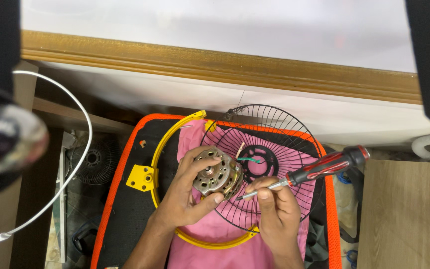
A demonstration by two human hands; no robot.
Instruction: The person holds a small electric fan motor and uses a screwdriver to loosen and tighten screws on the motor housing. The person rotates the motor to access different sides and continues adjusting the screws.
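Left fingers [210,199] grasp one motor [216,174]; right fingers [267,192] grasp one screwdriver [314,172]; one wire guard [274,149].

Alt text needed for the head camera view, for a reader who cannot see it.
Left hand holds a round silver metal fan motor while the right hand points a red-and-black-handled screwdriver at it, above a black wire fan guard, yellow plastic ring and pink cloth.

Single head-worn camera, looks steeply down from above, close over the person's two hands, black wire fan guard [265,167] and pink cloth [215,234] central, gilded wooden moulding [215,62] across the far side, dark blurred shapes at left and right edges
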